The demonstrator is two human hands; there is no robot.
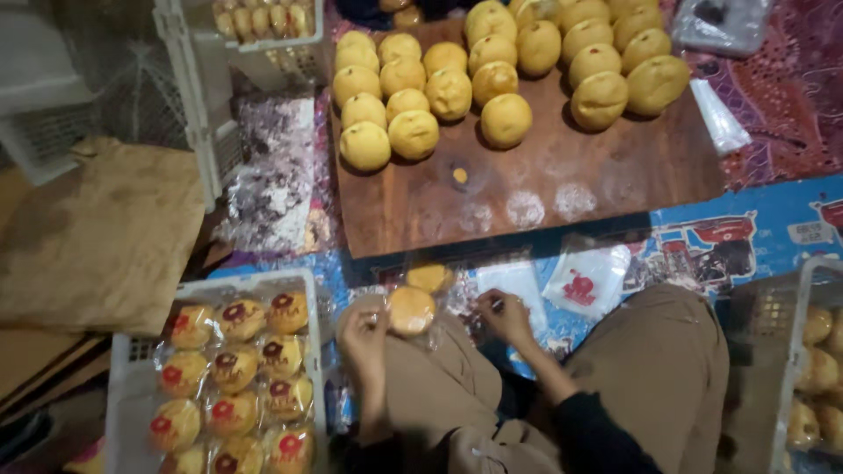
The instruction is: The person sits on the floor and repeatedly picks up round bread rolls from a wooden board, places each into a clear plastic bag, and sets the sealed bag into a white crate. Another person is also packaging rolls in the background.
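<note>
My left hand [364,338] holds a round yellow bun [411,310] inside a clear plastic bag, above my lap. My right hand [505,318] pinches the bag's right side with its fingers closed on the plastic. A second bagged bun [428,277] lies just beyond the held one. Several unwrapped yellow buns [492,61] sit in rows on a brown wooden board [544,193] ahead of me. Loose clear bags with a red print [587,283] lie on the mat to the right of my hands.
A white crate [132,369] at my lower left holds several bagged buns. Another crate [795,351] with buns stands at the right edge. A third white crate [198,96] stands at the upper left, brown cardboard [97,237] lies left. My knees in tan trousers [667,369] fill the foreground.
</note>
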